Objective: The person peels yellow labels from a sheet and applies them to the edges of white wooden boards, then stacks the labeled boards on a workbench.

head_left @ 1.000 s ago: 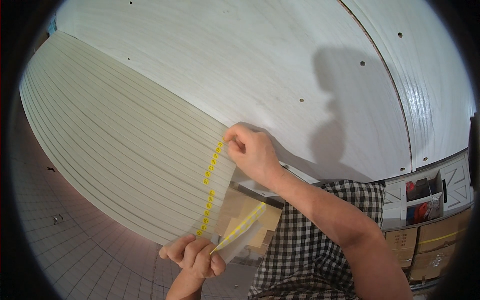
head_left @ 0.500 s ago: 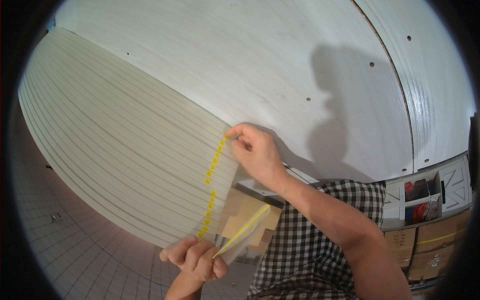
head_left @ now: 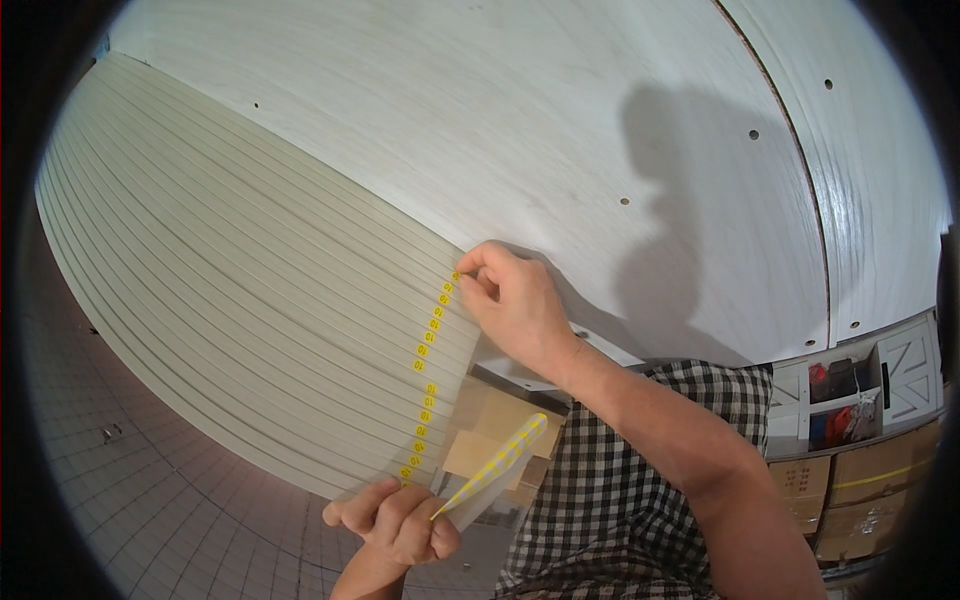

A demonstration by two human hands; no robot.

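Note:
Long grooved beige panels [head_left: 250, 260] lie side by side, and small yellow stickers [head_left: 430, 390] form a row across their near ends. At the far end of this row, my right hand [head_left: 515, 305] is closed in a pinch, its fingertips on the last yellow sticker by the panel corner. The sticker is partly covered by the fingers. My left hand [head_left: 395, 520] is curled at the nearer corner of the panels. A folded clear-backed strip of yellow stickers [head_left: 490, 470] sticks out from its grip towards the right.
A large pale wood-grain board [head_left: 480, 110] with a few holes stretches behind the panels. Cardboard boxes [head_left: 880, 490] and a white cabinet [head_left: 910, 370] with coloured items stand at the right. Below the panels' edge is a tiled floor [head_left: 190, 500]. A checked garment [head_left: 610, 500] covers my body.
Both hands keep nearly the same places and grips. The view has shifted very slightly, and the row of stickers looks unchanged.

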